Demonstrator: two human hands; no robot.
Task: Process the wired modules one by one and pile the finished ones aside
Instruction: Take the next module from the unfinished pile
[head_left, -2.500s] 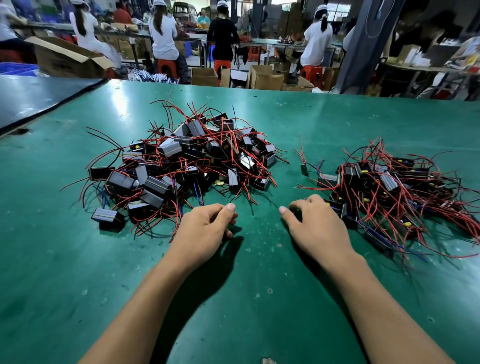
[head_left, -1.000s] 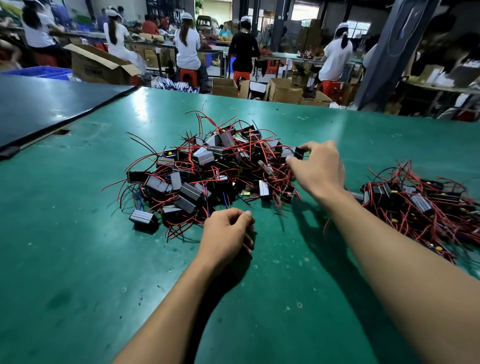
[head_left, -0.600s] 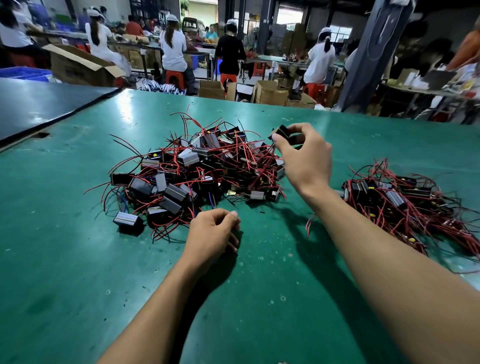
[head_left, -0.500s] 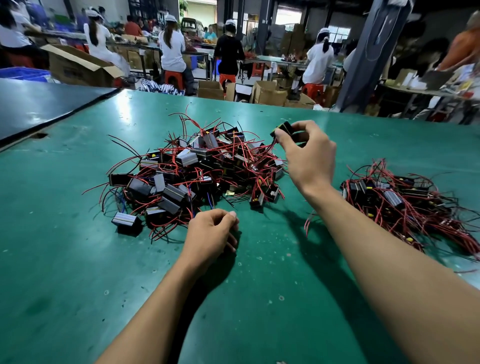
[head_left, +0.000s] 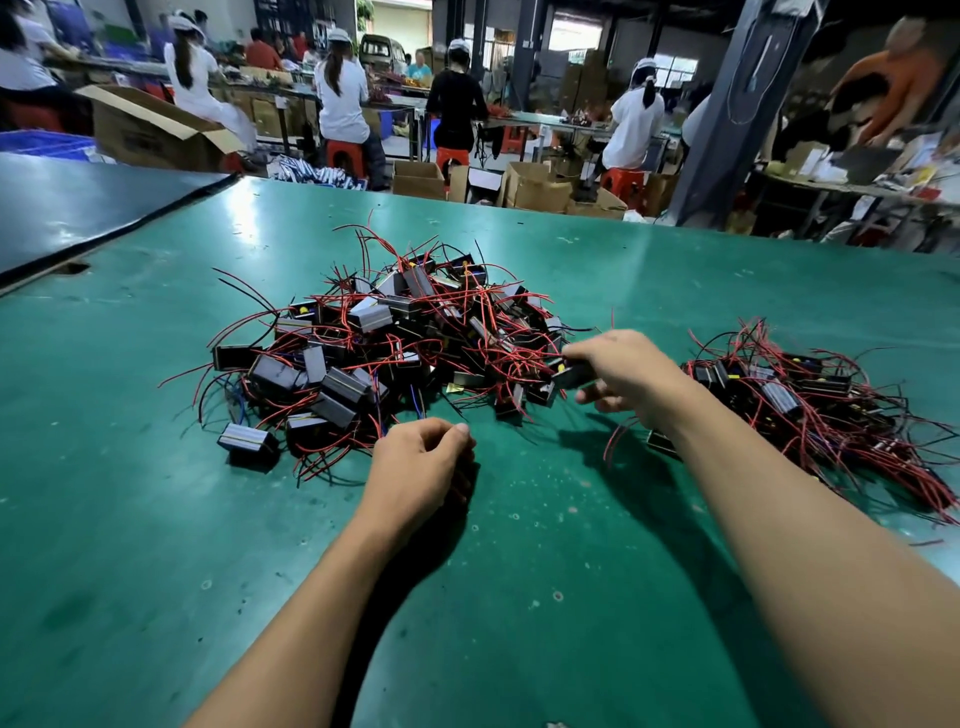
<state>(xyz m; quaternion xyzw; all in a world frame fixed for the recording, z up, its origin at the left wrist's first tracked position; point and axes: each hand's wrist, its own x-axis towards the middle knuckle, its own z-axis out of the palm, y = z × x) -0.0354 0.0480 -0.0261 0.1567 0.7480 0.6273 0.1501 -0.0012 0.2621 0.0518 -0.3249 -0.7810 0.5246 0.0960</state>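
A big heap of black box modules with red wires (head_left: 395, 343) lies at the middle of the green table (head_left: 156, 519). A smaller pile of the same modules (head_left: 800, 395) lies at the right. My right hand (head_left: 623, 374) is between the two piles, just above the table, and pinches one black module (head_left: 571, 375) whose red wires trail back into the big heap. My left hand (head_left: 421, 473) rests on the table in front of the big heap, fingers loosely curled, holding nothing that I can see.
A dark table (head_left: 78, 208) adjoins at the far left with a gap along the seam. Beyond the far edge stand cardboard boxes (head_left: 535, 187), red stools and several seated workers. Bare green surface lies in front of my hands.
My right hand has drawn the module down and toward me from above the heap's far right side to its near right edge. The left hand stayed in place.
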